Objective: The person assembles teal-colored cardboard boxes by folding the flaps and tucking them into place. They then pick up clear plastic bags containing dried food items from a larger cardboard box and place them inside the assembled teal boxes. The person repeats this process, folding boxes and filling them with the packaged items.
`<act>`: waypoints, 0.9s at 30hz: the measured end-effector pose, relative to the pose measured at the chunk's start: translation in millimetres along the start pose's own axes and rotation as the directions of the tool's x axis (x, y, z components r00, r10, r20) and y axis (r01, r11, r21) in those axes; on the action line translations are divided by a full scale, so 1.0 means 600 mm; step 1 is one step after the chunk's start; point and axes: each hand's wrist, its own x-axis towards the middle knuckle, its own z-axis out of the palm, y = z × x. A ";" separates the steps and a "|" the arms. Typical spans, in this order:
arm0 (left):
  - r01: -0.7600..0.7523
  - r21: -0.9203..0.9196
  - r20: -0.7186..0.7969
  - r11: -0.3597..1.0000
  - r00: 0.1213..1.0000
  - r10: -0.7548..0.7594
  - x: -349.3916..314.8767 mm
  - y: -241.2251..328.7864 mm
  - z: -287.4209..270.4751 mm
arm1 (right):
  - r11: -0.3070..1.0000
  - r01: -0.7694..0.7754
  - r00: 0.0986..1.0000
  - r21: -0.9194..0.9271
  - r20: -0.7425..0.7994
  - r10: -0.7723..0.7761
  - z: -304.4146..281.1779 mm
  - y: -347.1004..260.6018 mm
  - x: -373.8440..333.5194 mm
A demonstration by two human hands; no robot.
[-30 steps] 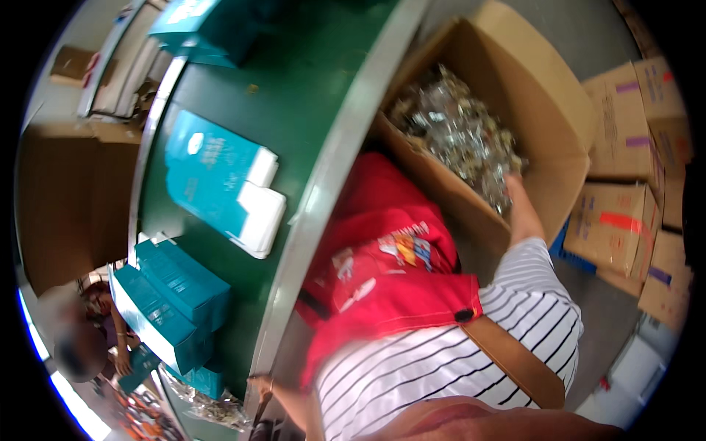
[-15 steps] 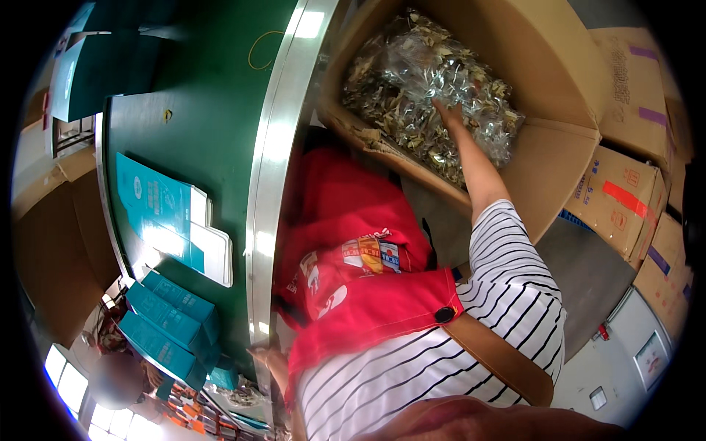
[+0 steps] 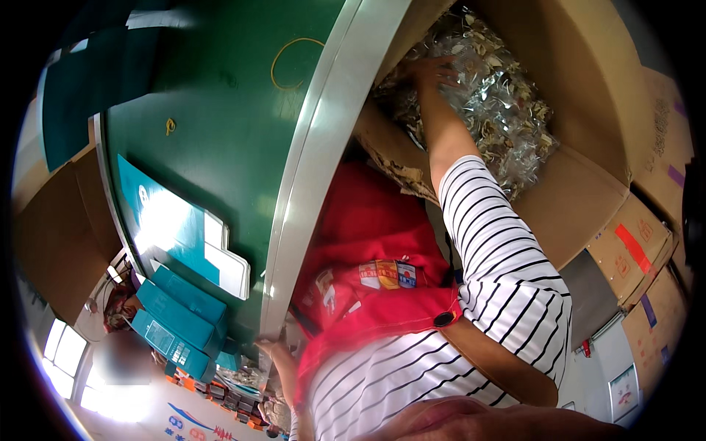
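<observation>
Reaching into the carton point(image 3: 588, 88), I'd rest the open right hand point(image 3: 432, 72) lightly on clear packets point(image 3: 507, 99); the left hand point(image 3: 273, 348), grip unclear, is by the bench's edge point(image 3: 321, 132).

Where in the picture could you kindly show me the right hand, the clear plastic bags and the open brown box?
Right hand point(image 3: 432, 72), head view: back of the hand.
Clear plastic bags point(image 3: 500, 95), head view: middle of the heap.
Open brown box point(image 3: 588, 99), head view: inner wall.
</observation>
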 end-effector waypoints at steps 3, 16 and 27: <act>0.000 0.043 0.012 0.999 1.000 0.000 -0.009 0.025 0.036 | 0.880 -0.439 0.659 -0.181 -0.730 0.178 0.084 0.004 0.106; 0.065 0.226 -0.030 0.972 0.998 -0.059 -0.056 0.021 0.034 | 0.866 -0.066 0.995 0.496 -0.035 0.096 -0.020 0.260 0.210; 0.089 0.557 -0.008 0.826 0.995 -0.102 -0.100 0.034 0.028 | 0.752 0.067 0.994 0.656 0.018 -0.104 -0.023 0.112 0.107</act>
